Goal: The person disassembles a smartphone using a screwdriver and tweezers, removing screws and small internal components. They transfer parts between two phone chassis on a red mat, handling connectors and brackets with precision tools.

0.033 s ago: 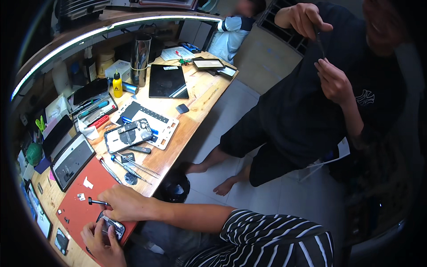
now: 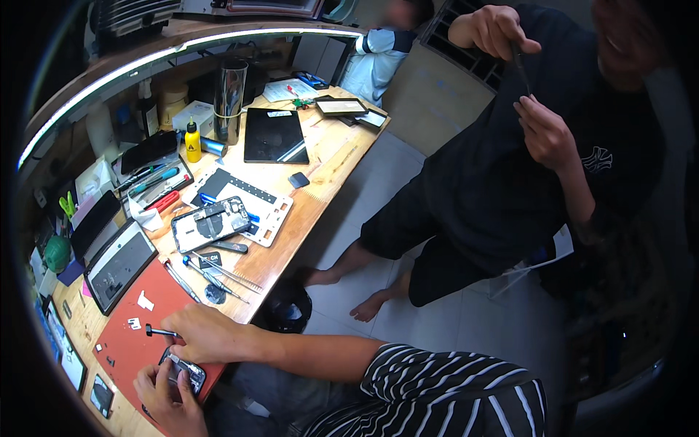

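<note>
An opened phone (image 2: 191, 374) with bare inner parts lies on the red-brown mat (image 2: 162, 293) at the lower left. My left hand (image 2: 169, 402) grips its near side, thumb and fingers closed about the edge. Above the phone, my right hand (image 2: 207, 333) is closed on a slim, black-ended tool that looks like a small screwdriver (image 2: 162, 331). Its black end sticks out to the left; the other end is hidden by my fingers. Small white pieces (image 2: 134, 323) and tiny dark parts (image 2: 110, 360) are scattered on the mat left of my hands.
Beyond the mat lie screwdrivers (image 2: 218, 280), tweezers (image 2: 237, 272), an opened phone body (image 2: 211, 224) on a white panel (image 2: 273, 218), and a black tablet (image 2: 277, 135). A yellow bottle (image 2: 193, 143) stands behind. A black bin (image 2: 286, 306) stands below the edge; another person (image 2: 480, 175) stands right.
</note>
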